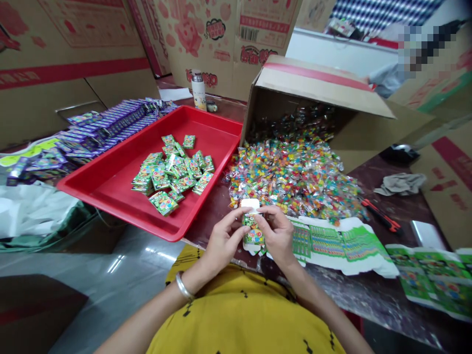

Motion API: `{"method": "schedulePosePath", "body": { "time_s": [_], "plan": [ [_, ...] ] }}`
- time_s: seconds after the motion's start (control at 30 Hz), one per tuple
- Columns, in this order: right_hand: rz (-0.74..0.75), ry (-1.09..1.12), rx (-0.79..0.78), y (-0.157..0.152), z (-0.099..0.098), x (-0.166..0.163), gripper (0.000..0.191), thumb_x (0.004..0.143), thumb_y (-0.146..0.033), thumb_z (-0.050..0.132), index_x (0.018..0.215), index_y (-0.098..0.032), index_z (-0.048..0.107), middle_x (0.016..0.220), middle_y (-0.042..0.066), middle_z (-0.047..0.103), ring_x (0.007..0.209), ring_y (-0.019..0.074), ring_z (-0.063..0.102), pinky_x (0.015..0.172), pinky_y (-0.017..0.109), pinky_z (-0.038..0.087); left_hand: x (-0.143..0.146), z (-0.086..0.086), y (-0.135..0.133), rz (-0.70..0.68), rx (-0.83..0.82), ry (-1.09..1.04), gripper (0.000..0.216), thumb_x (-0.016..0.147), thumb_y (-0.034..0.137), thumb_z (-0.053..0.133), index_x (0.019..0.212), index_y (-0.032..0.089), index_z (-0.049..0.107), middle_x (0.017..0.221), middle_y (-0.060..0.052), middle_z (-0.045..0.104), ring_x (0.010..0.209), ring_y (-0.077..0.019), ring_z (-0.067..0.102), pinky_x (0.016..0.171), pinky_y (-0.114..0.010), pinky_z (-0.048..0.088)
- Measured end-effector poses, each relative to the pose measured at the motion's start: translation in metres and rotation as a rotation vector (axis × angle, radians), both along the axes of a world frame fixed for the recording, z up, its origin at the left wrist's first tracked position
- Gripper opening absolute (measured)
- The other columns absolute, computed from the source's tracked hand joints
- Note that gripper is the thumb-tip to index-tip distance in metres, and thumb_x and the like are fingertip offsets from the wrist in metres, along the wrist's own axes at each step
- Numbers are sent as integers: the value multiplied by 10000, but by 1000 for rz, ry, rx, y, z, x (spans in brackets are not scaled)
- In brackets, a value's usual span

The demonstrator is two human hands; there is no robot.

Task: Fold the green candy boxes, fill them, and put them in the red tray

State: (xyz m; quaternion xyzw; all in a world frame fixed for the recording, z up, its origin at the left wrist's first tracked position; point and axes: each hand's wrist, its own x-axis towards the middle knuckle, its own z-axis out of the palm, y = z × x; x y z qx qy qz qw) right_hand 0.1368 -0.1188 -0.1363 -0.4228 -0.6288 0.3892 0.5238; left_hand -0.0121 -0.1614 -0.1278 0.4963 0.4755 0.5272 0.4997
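Between my two hands, close to the table's front edge, is a small green printed candy box (252, 235) with its white top flap raised. My left hand (225, 236) pinches the box's left side, thumb on the front face. On the other side, the thumb and fingers of my right hand (277, 233) grip near the top. Just beyond them lies a heap of clear candy packets (287, 177) filled with colourful pieces, spilling from a tipped cardboard carton (320, 81). Right of my right hand, flat green box blanks (328, 242) lie fanned in a row.
A red tray (110, 184) at left holds several small green boxes (173, 172). Purple packs (110, 123) are stacked behind it. A bottle (198, 91) stands at the back. Red-handled scissors (381, 215), a grey cloth (400, 184) and more green sheets (435, 278) lie right.
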Motion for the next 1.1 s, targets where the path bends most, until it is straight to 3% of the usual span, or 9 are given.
{"method": "schedulePosePath", "body": {
  "time_s": [0.1, 0.23, 0.37, 0.47, 0.67, 0.77, 0.9, 1.0, 1.1],
  "plan": [
    [20, -36, 45, 4, 0, 3, 48, 882, -271, 659, 864, -236, 631, 802, -1, 581, 699, 154, 555, 633, 287, 440, -4, 7, 2, -93, 5, -63, 293, 896, 197, 597, 1188, 187, 618, 1144, -74, 654, 982, -189, 652, 876, -284, 522],
    [47, -119, 141, 9, 4, 8, 167, 881, -241, 657, 730, -214, 592, 877, 24, 600, 817, 176, 584, 711, 307, 446, -4, 11, 1, -144, 13, -68, 298, 908, 164, 566, 1203, 186, 600, 1247, -90, 610, 1102, -208, 617, 972, -317, 486],
    [14, -95, 118, 9, 3, 7, 159, 882, -228, 653, 733, -214, 598, 871, 29, 610, 821, 181, 594, 724, 316, 452, -1, 8, -1, -63, -9, -88, 375, 888, 162, 594, 1255, 209, 533, 1181, -75, 638, 1034, -190, 638, 902, -299, 515],
    [-31, -53, 73, 8, -3, 4, 155, 876, -245, 662, 734, -215, 608, 868, 33, 610, 837, 192, 599, 746, 329, 462, -1, 5, -2, -36, -33, -46, 324, 874, 186, 622, 1195, 199, 579, 1122, -65, 671, 1023, -192, 642, 911, -301, 503],
    [1, -35, -18, 5, -7, 5, 142, 860, -274, 682, 741, -214, 634, 885, 40, 631, 861, 205, 621, 757, 332, 481, -4, -3, -3, -125, -159, -97, 447, 799, 172, 706, 1225, 202, 573, 1066, -54, 682, 890, -172, 651, 779, -275, 519],
    [69, -52, -38, 1, -7, 10, 60, 872, -273, 669, 840, -222, 659, 974, 49, 643, 901, 207, 635, 780, 337, 489, -7, -6, -3, -166, -165, -199, 387, 806, 195, 712, 1170, 183, 582, 1030, -55, 683, 900, -168, 641, 782, -268, 506],
    [83, -138, -9, -5, -6, 16, 152, 879, -253, 658, 734, -214, 634, 1002, 49, 646, 927, 204, 636, 803, 335, 482, -7, -7, -2, -246, -185, -239, 358, 809, 209, 714, 1142, 177, 587, 1049, -64, 672, 934, -177, 636, 811, -278, 499],
    [46, -41, -54, -8, -5, 16, 30, 876, -245, 663, 897, -238, 642, 999, 41, 667, 914, 199, 655, 790, 328, 507, -4, -6, -1, -189, -196, -229, 349, 775, 192, 742, 1078, 188, 569, 1036, -44, 646, 868, -155, 643, 765, -264, 507],
    [54, 66, -107, -6, 0, 14, 146, 863, -250, 684, 994, -248, 620, 915, 21, 686, 865, 186, 663, 783, 317, 521, 0, -4, 0, -94, -172, -242, 367, 741, 172, 768, 1013, 202, 524, 973, -6, 617, 791, -116, 630, 708, -228, 501]
  ]
}}
